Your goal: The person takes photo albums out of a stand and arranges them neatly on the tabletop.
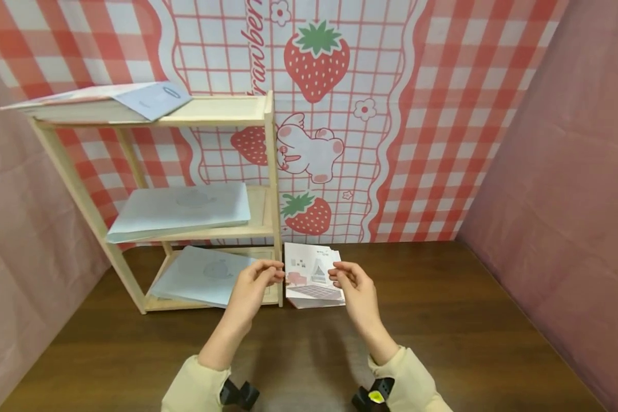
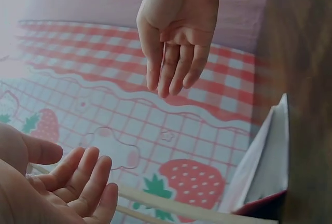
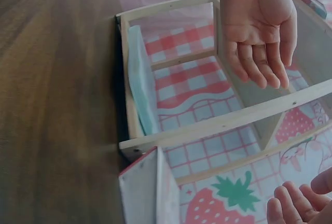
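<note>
Both hands hover over the table with nothing in them, fingers loosely bent. My left hand (image 1: 249, 289) is in front of the right end of a small wooden shelf (image 1: 273, 183). Close to the front of a white booklet (image 1: 306, 263), my right hand (image 1: 359, 290) overlaps its right edge in the head view. A house drawing and a pink sofa are on its cover, which stands slightly lifted. The booklet (image 2: 272, 146) is apart from the left hand (image 2: 67, 187) in the left wrist view. In the right wrist view, the left hand (image 3: 262, 32) shows an empty palm.
A thick book (image 1: 92, 106) lies on the top shelf, overhanging its left end. Pale blue books lie flat on the middle (image 1: 185, 206) and bottom (image 1: 201, 274) shelves. A strawberry-print cloth (image 1: 432, 114) hangs behind the brown table (image 1: 443, 320); pink curtains (image 1: 546, 171) flank both sides.
</note>
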Available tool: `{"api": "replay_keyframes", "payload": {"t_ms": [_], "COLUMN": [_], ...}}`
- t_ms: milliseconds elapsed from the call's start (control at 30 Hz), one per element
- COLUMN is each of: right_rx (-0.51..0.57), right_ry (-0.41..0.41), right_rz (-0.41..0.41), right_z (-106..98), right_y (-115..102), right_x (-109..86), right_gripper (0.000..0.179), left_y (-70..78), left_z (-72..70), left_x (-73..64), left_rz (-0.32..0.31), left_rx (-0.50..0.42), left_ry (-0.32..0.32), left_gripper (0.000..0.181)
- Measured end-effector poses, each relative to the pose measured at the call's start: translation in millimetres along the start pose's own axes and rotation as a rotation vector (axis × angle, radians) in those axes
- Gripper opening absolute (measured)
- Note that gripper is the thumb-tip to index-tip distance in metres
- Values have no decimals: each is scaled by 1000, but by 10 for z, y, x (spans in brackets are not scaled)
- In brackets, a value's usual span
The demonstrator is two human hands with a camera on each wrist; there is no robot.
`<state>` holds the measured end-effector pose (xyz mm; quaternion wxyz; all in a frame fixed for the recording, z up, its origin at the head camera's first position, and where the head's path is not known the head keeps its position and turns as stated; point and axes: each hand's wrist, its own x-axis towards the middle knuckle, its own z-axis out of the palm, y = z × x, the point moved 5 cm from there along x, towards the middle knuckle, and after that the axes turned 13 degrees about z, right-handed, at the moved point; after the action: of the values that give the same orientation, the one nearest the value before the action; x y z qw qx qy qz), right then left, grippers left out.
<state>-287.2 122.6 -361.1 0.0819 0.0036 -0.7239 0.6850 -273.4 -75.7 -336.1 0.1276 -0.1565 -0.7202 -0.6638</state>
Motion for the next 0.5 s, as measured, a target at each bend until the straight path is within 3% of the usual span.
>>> {"api": "replay_keyframes", "payload": {"t_ms": [133,167,267,367,400,433,500], "right_rx": [-22,-29,-32,-15,-8,-1,0], "right_ry": [-15,-20,-34,-42,-45,-50,-67], "right_rz": [-30,-39,-76,-115,-123,-129,-128], "right_z": [18,24,35,31,29,31,47], "right_y": [-126,-158,-256,-357,-384,-415,-462], "right_x": [4,5,26,61,74,81,83], "right_gripper": [18,18,19,20,21,21,21], "left_y": [29,-159,-296,-380,-218,-196,-296], "left_z": [-100,-135,-245,-348,-374,-398,-467], "left_x": [62,131,216,292,266,281,348], "left_rz": [98,154,270,311,283,261,256], "left_rx": [24,-6,-48,-71,-40,-28,-21], "left_ry": [24,23,42,59,77,84,89], "left_gripper": [27,27,29,27,28,30,29]}}
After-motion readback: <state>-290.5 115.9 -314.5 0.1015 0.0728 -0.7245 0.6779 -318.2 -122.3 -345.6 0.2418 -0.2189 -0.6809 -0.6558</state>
